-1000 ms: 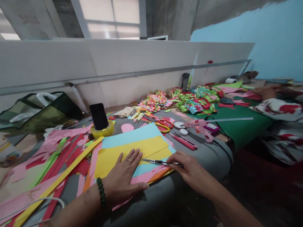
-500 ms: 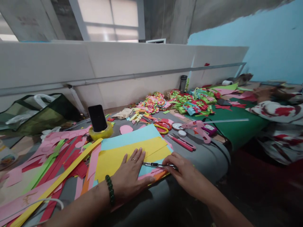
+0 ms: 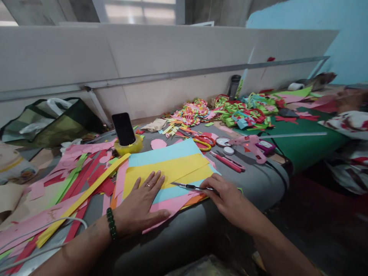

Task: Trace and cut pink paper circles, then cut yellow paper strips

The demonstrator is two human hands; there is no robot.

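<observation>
My left hand (image 3: 140,202) lies flat with fingers spread on a stack of coloured paper sheets (image 3: 172,168), yellow and light blue on top, pink and orange below. A green bead bracelet (image 3: 111,228) sits on that wrist. My right hand (image 3: 223,196) is closed around the handle of a slim craft knife (image 3: 188,186), whose blade points left and rests on the paper just right of my left fingertips.
A phone (image 3: 123,128) stands in a yellow tape roll. Long paper strips (image 3: 80,184) lie at left; scissors (image 3: 202,142), a pink cutter (image 3: 227,161) and a pink glue gun (image 3: 250,143) lie behind the sheets. Folded paper pieces (image 3: 244,115) pile up at the back. Another person's sleeve (image 3: 345,124) is at right.
The camera has tilted down and shifted. My left hand slid slightly left on the sheets; my right hand with the knife stays at the paper's right edge.
</observation>
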